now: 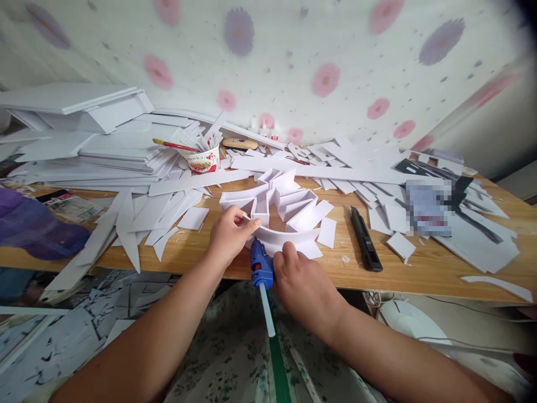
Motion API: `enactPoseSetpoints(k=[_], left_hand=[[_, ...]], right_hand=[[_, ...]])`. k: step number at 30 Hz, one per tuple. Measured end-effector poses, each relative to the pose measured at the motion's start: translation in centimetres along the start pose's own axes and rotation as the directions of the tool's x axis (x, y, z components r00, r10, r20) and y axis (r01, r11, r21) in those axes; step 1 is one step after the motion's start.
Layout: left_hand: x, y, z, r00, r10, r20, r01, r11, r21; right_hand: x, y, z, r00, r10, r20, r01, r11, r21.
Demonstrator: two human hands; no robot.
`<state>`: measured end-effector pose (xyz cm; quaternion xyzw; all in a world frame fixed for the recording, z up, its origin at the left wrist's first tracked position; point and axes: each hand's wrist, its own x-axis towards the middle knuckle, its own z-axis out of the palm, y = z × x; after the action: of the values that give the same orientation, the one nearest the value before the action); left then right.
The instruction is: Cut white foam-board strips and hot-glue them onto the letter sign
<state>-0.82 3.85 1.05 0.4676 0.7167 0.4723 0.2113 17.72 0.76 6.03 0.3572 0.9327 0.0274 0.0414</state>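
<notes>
A white foam-board structure of curved and folded walls [260, 205] stands near the table's front edge. My left hand [230, 234] pinches the left end of its front curved strip between thumb and fingers. My right hand [300, 280] is closed around a blue glue gun [262, 265], just right of my left hand. The gun's nozzle points at the underside of the strip, and a whitish glue stick [267, 309] sticks out of its rear toward me. The nozzle tip is hidden by the strip.
A black cutter [366, 239] lies on the wooden table [218, 252] to the right. A paper cup of scraps [203, 161] stands behind, left. White board pieces [184, 184] spread over both sides, with a tall stack [75, 106] back left. A purple translucent object [37, 229] is far left.
</notes>
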Motion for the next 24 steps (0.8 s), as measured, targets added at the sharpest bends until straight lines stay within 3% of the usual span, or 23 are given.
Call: enactPoseSetpoints(k=[7, 17, 24], left_hand=[[0.0, 0.3, -0.1, 1.0, -0.001, -0.009, 0.001, 1.0, 0.009], [0.0, 0.9, -0.2, 0.999, -0.047, 0.009, 0.047, 0.999, -0.024], [-0.1, 1.5, -0.2, 0.997, -0.071, 0.036, 0.074, 0.995, -0.06]], right_hand=[[-2.3, 2.3, 0.9, 1.0, 0.002, 0.012, -0.002, 1.0, -0.002], [-5.4, 9.0, 2.5, 0.997, -0.066, 0.05, 0.066, 0.998, 0.011], [-6.7, 12.7, 3.3, 0.995, -0.098, -0.016, 0.099, 0.993, 0.063]])
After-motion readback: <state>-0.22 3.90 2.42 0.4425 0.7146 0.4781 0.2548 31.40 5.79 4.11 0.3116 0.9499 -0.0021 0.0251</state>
